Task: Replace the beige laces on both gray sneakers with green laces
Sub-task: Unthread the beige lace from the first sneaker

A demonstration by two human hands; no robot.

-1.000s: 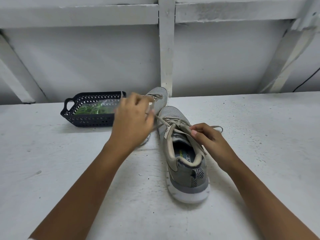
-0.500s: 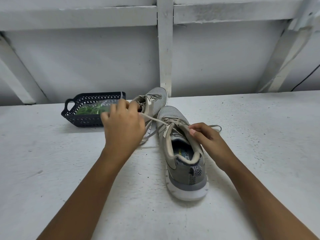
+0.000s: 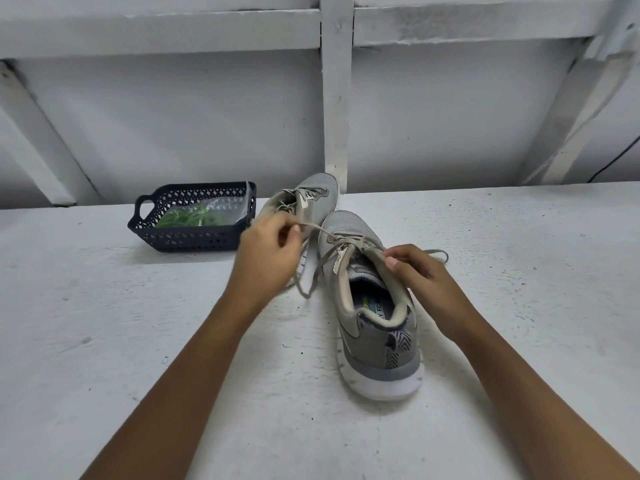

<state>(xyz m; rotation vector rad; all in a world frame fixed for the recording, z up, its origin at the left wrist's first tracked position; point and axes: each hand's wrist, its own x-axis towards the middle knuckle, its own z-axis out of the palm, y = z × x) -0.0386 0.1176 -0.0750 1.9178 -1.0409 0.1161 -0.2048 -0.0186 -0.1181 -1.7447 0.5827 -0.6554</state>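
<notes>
Gray mesh and a white sole mark the near sneaker (image 3: 377,341), which is seen in the head view standing upright at the centre of the frame, heel toward the bottom edge, on a white painted tabletop (image 3: 138,341). A beige lace (image 3: 318,232) is threaded through its upper eyelets. One strand is drawn taut up and to the left, where it is pinched between the thumb and curled fingers of the left hand (image 3: 266,254). Slack loops of the lace are seen lying below that hand on the tabletop, and another end trails out to the right behind the right hand (image 3: 419,275). This hand is set on the right side of the sneaker's collar, its fingers curled and closed on the padded rim (the thumb tip is pressed against the rim's top edge). A second gray sneaker (image 3: 313,195), also laced in beige, is tilted just beyond the first, toe toward a white post (image 3: 334,98). Left of centre a dark blue perforated basket (image 3: 194,242) is placed beside it (contact cannot be told). Inside the basket, green laces (image 3: 187,220) are kept in clear plastic.
</notes>
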